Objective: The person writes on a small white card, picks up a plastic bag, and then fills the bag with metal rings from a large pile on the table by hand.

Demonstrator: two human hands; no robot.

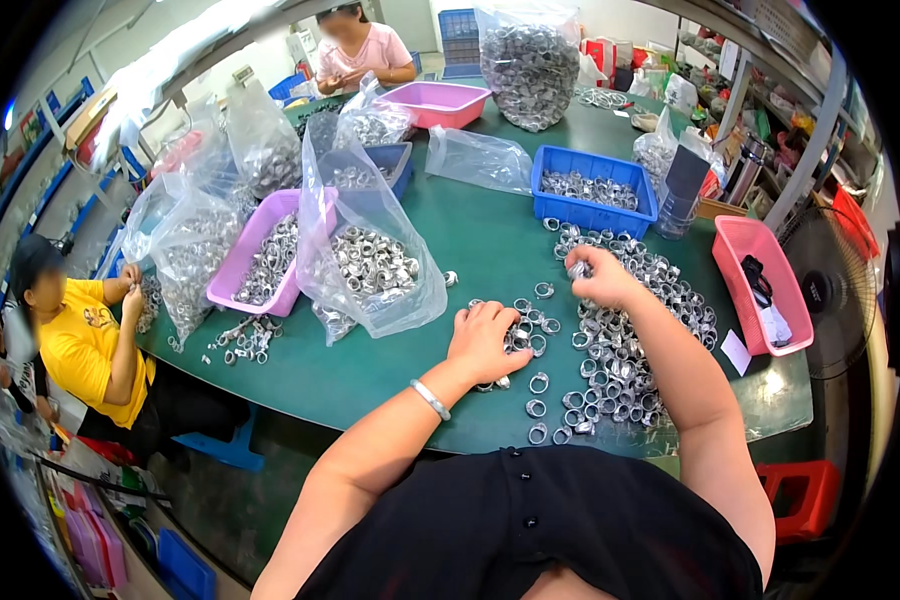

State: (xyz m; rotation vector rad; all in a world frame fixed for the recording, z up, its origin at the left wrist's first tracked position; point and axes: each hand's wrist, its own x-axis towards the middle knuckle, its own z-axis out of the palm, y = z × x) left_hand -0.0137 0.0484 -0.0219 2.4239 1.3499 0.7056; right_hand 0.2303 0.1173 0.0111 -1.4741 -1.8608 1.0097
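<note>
Head view: our right hand [607,282] pinches what look like silvery rings [577,270], just on the near side of the bright-blue basket [588,214]; our left hand [487,338] lies palm down, thumb spread, over loose rings, nearer us and left of that basket. Main pile [625,345] runs from basket toward us. We'd pinch few, sweep flat. Rings: shiny, round, metallic; basket: plastic.

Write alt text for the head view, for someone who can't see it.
A person's left hand lies over loose silvery rings on a green table; the right hand is at the edge of a larger pile. Ring-filled bags, bins and co-workers appear around.
</note>
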